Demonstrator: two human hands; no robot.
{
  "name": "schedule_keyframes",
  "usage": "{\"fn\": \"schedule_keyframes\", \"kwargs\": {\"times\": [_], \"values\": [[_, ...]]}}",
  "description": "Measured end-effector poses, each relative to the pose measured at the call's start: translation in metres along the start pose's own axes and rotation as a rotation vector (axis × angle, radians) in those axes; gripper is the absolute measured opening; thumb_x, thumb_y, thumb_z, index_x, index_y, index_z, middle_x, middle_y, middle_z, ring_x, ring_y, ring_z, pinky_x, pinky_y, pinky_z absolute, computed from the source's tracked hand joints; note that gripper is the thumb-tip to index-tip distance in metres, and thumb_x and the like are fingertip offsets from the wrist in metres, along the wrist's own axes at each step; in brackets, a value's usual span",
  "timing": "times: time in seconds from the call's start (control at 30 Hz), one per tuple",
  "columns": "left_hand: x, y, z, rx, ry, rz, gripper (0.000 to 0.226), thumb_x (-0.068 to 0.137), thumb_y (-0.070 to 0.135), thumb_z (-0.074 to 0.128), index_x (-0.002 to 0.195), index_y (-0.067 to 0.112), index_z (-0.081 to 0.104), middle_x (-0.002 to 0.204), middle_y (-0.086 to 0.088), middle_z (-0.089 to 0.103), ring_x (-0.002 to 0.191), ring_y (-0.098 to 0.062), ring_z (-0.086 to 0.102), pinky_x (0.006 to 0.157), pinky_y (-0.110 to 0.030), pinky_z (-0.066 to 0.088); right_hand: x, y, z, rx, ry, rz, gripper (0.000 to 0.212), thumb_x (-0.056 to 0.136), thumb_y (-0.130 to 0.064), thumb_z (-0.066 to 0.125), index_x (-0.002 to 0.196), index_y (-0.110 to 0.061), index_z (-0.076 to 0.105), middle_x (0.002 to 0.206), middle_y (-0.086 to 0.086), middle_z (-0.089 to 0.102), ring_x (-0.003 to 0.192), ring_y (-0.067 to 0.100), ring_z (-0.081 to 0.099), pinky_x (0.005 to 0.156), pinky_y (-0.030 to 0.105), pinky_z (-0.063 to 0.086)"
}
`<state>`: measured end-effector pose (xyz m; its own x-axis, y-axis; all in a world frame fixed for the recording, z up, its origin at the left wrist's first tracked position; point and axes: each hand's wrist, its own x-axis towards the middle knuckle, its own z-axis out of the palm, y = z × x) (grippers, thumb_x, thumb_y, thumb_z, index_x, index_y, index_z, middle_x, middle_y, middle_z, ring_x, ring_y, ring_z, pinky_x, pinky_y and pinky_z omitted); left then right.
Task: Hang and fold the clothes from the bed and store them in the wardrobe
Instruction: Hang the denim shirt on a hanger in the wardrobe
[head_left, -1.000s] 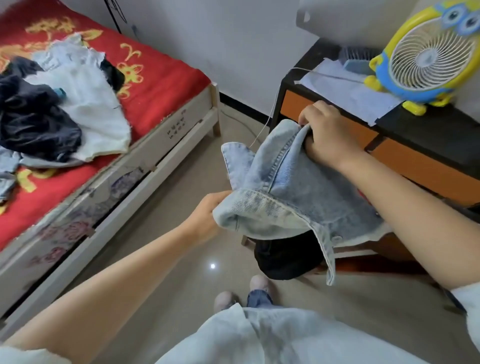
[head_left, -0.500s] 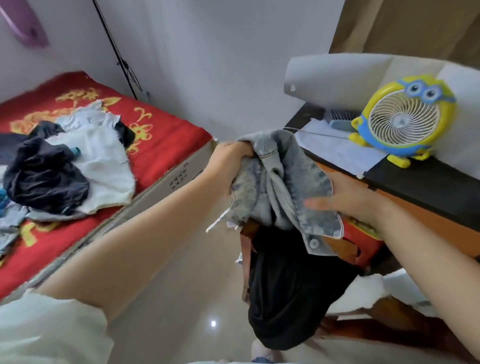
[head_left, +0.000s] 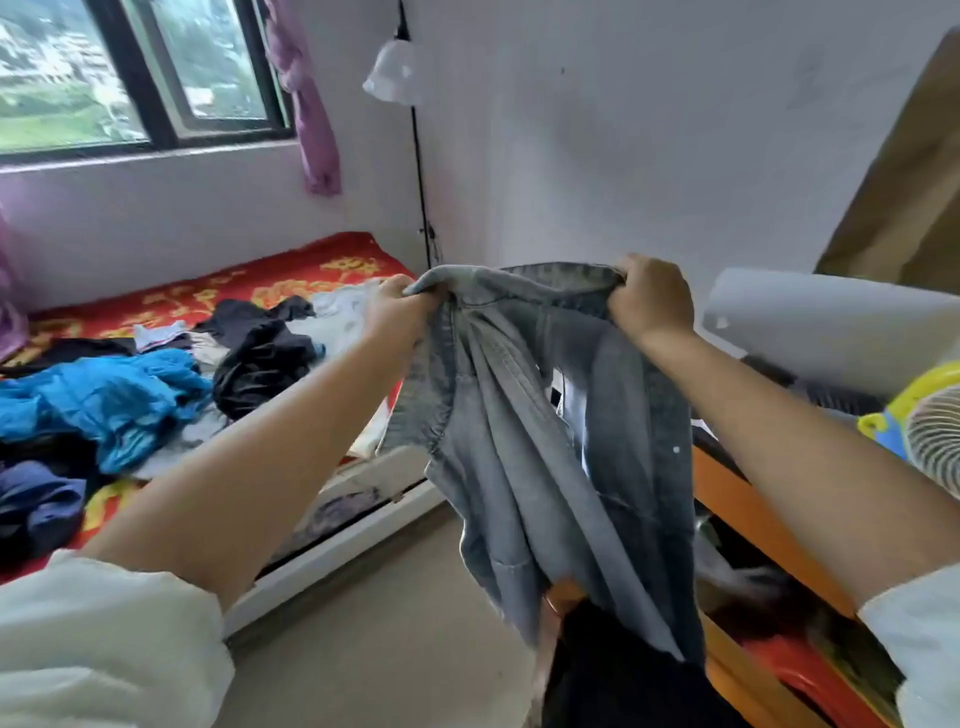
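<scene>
The bed, spread with a red and gold cover, fills the left of the view and carries a loose heap of clothes in blue, black, dark navy and white, none of it sorted yet. To the right stands an orange and black cabinet with a yellow fan at its edge, and something dark hangs low in front of it, too hidden to name. Between bed and cabinet the denim garment hangs in the air, apart from the bed, its top edge stretched level and its body falling in long folds. Half a second ago it was bunched in the left fist alone, with the right palm flat against its side; now it is spread wide and lifted higher. The left hand grips one top corner with fingers curled tight into the cloth, and the right hand grips the other corner the same way, knuckles up. The change suggests the garment has been shaken out for hanging or folding; the wardrobe cannot be seen, and most of the work likely lies ahead.
</scene>
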<state>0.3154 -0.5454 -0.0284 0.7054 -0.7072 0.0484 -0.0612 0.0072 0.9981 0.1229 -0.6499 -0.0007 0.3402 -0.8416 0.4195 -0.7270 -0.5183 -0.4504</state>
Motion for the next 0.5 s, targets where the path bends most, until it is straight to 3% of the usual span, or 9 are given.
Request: {"fn": "schedule_keyframes", "kwargs": {"times": [0.07,0.17,0.27,0.33,0.4,0.5], "values": [[-0.003,0.004,-0.039,0.084,0.085,0.043,0.028,0.072,0.021,0.069,0.064,0.016,0.043,0.064,-0.004,0.045,0.057,-0.015,0.04,0.055,-0.028,0.035,0.008,-0.034,0.016,0.091,-0.032,-0.073,0.017,0.076,0.009,0.04,0.067,-0.004,0.047,0.071,0.015,0.049,0.073,0.032,0.046,0.055,0.03,0.026],[-0.018,0.011,-0.112,0.367,0.207,0.084,0.031,0.066,0.042,0.057,0.06,0.016,0.041,0.063,-0.002,0.043,0.061,-0.015,0.038,0.061,-0.03,0.033,0.018,-0.093,0.045,0.295,-0.115,-0.205,0.021,0.078,0.007,0.045,0.088,0.002,0.062,0.091,0.026,0.062,0.09,0.038,0.055,0.064,0.029,0.032],[-0.047,0.016,-0.189,0.604,0.272,0.035,0.039,0.081,0.041,0.064,0.062,0.015,0.041,0.062,0.0,0.041,0.065,-0.017,0.039,0.057,-0.03,0.032,0.01,-0.149,0.065,0.443,-0.356,-0.269,0.02,0.08,-0.001,0.056,0.097,-0.004,0.065,0.096,0.015,0.065,0.092,0.028,0.057,0.066,0.024,0.037],[-0.087,0.021,-0.245,0.689,0.372,-0.02,0.03,0.085,0.032,0.065,0.069,0.015,0.046,0.068,0.001,0.046,0.071,-0.016,0.044,0.055,-0.023,0.032,-0.011,-0.194,0.076,0.516,-0.652,-0.344,0.014,0.08,-0.012,0.066,0.093,-0.008,0.068,0.091,0.007,0.063,0.086,0.017,0.054,0.064,0.02,0.039],[-0.135,0.031,-0.295,0.748,0.452,-0.085,0.028,0.079,0.035,0.072,0.085,0.014,0.054,0.084,-0.001,0.054,0.083,-0.016,0.049,0.059,-0.023,0.034,-0.039,-0.24,0.087,0.487,-0.82,-0.518,0.017,0.078,-0.019,0.071,0.09,-0.006,0.07,0.09,0.008,0.064,0.085,0.016,0.055,0.072,0.025,0.041],[-0.199,0.053,-0.343,0.915,0.471,-0.084,0.056,0.065,0.04,0.078,0.109,0.012,0.057,0.09,-0.004,0.057,0.081,-0.017,0.053,0.062,-0.015,0.034,-0.08,-0.302,0.093,0.37,-0.778,-0.805,0.021,0.079,-0.025,0.071,0.093,-0.01,0.072,0.099,0.007,0.067,0.09,0.019,0.057,0.076,0.025,0.039]]}}
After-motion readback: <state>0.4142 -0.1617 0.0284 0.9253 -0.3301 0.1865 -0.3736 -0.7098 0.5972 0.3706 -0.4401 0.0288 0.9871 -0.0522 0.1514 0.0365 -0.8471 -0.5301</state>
